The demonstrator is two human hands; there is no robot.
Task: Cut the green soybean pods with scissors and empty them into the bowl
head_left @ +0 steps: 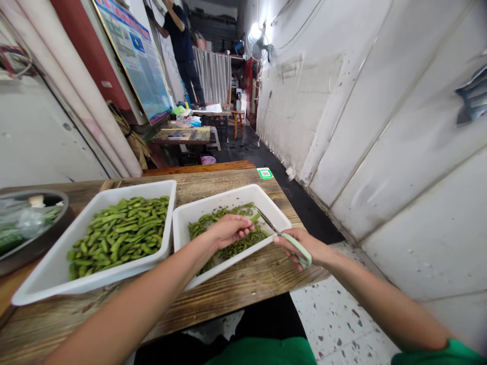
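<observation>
My left hand (231, 230) pinches a green soybean pod (256, 217) above the right-hand white tray (232, 195). Around the handles of a pair of scissors (299, 248) with pale green grips, my right hand (300, 246) is closed. The scissor blades point up and left, their tips close to the pod's end; whether they touch it I cannot tell. Beneath my left hand, small green trimmings and pods (243, 243) lie scattered in this tray. A second white tray (114, 192), to the left, holds a big heap of green pods (122, 233).
A dark metal basin (63, 203) with bagged greens stands at the far left of the wooden table (266, 274). A green code card (265, 173) lies at the far edge. Beyond are other tables (182, 136) and a standing person (182, 45); a white wall (380, 126) runs along the right.
</observation>
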